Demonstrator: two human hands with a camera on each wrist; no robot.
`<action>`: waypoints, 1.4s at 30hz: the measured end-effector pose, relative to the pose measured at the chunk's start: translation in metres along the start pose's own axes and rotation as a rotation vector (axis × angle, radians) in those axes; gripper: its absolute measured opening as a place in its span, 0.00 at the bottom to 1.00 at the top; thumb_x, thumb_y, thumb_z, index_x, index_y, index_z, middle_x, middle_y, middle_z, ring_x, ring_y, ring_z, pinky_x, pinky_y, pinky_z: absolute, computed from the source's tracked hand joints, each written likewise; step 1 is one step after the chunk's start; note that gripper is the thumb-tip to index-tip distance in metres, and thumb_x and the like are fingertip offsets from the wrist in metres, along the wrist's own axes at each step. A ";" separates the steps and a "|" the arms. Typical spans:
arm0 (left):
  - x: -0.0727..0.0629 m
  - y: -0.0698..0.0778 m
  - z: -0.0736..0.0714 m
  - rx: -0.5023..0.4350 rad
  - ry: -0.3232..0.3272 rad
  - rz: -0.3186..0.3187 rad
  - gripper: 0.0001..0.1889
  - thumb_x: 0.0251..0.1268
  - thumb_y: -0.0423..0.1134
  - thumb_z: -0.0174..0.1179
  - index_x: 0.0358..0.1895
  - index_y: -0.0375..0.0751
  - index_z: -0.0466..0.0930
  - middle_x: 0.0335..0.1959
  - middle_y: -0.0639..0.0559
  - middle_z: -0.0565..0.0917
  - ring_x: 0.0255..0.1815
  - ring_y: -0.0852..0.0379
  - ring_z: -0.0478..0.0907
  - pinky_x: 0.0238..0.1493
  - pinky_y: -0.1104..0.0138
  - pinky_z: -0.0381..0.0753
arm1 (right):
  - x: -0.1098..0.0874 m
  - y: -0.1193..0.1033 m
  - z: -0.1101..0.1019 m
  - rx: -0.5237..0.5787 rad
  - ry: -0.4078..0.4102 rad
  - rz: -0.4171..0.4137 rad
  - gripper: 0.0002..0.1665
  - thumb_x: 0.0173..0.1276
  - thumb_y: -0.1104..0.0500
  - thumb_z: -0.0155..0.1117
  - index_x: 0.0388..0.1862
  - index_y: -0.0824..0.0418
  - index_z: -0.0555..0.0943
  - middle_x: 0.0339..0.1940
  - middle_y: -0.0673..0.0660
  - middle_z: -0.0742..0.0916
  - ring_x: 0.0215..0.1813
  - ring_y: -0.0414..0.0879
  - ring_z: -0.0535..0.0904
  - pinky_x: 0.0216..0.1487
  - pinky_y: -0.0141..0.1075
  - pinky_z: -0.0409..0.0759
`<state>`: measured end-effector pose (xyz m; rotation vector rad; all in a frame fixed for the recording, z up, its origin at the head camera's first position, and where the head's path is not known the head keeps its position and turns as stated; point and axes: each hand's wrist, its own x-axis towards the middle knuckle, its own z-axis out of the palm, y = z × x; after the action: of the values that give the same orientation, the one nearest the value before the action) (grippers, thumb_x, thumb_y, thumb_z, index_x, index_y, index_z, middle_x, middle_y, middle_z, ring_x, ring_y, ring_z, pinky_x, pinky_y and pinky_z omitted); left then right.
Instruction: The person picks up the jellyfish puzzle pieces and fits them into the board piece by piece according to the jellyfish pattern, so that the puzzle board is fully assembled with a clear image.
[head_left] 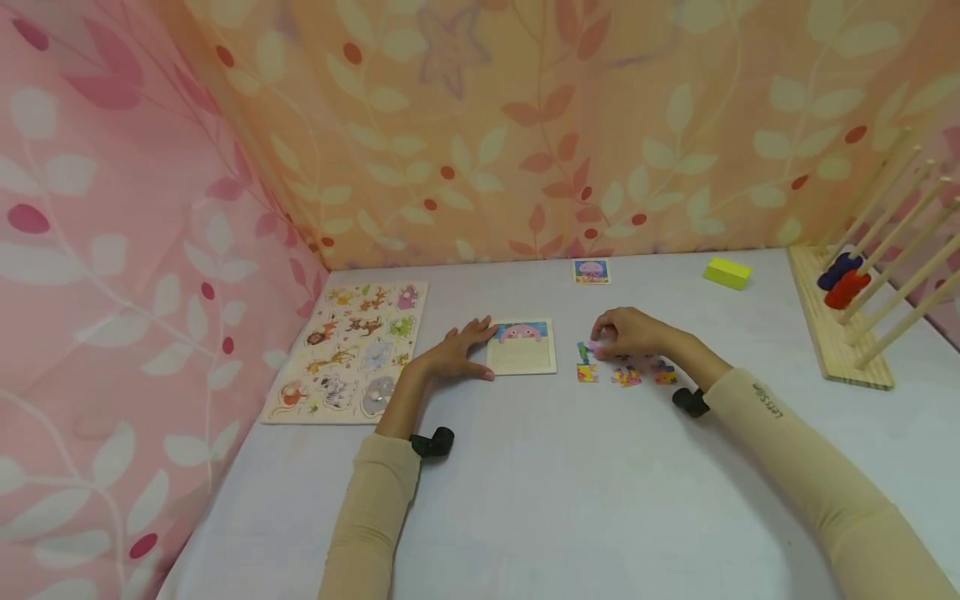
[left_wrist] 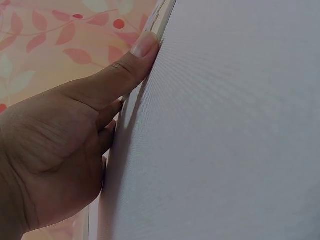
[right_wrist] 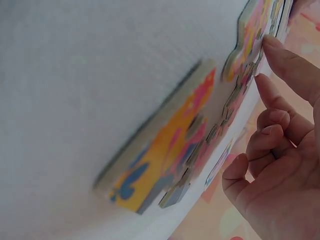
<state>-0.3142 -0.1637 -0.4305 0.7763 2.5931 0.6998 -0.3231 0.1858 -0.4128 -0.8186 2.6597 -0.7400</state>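
Note:
A square wooden puzzle tray (head_left: pixel 519 373) lies in the middle of the table, its upper part filled with a pink-faced picture on blue. My left hand (head_left: pixel 453 352) rests at the tray's left side, fingers spread, with thumb and fingertips at its edge. In the left wrist view the thumb (left_wrist: pixel 145 46) touches the tray's edge. To the right, my right hand (head_left: pixel 628 332) pinches a pink puzzle piece (head_left: pixel 595 346) between thumb and forefinger, low over other pieces. Below it lie loose colourful pieces, among them a yellow one (head_left: pixel 587 373) and an orange-and-blue one (right_wrist: pixel 165 150).
An animal knob-puzzle board (head_left: pixel 352 350) lies at the left. Behind the pieces is a small picture card (head_left: pixel 592 272). A yellow-green block (head_left: pixel 727 273) sits at the back right, near a wooden peg stand (head_left: pixel 832 342) with blue and red figures.

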 end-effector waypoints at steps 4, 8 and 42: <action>-0.001 -0.001 0.002 0.008 0.003 0.004 0.48 0.50 0.52 0.66 0.73 0.50 0.47 0.76 0.51 0.40 0.76 0.49 0.32 0.73 0.50 0.29 | 0.000 0.001 0.002 -0.005 0.002 -0.020 0.13 0.56 0.56 0.68 0.38 0.59 0.81 0.22 0.51 0.72 0.27 0.43 0.65 0.30 0.34 0.63; 0.000 -0.004 0.002 -0.003 0.014 0.031 0.49 0.50 0.54 0.66 0.73 0.50 0.48 0.76 0.52 0.41 0.76 0.50 0.33 0.73 0.51 0.29 | 0.000 0.002 0.002 -0.003 0.009 -0.021 0.12 0.56 0.56 0.68 0.38 0.60 0.81 0.22 0.51 0.73 0.28 0.43 0.65 0.30 0.33 0.63; 0.004 -0.009 -0.004 -0.034 0.032 0.004 0.49 0.46 0.52 0.69 0.72 0.45 0.51 0.75 0.55 0.45 0.76 0.53 0.36 0.74 0.54 0.34 | 0.082 -0.090 0.043 -0.041 0.067 -0.088 0.16 0.55 0.54 0.69 0.39 0.63 0.82 0.34 0.56 0.83 0.37 0.47 0.74 0.42 0.40 0.73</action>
<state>-0.3231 -0.1688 -0.4327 0.7658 2.6016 0.7613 -0.3326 0.0570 -0.4081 -0.9426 2.7215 -0.7482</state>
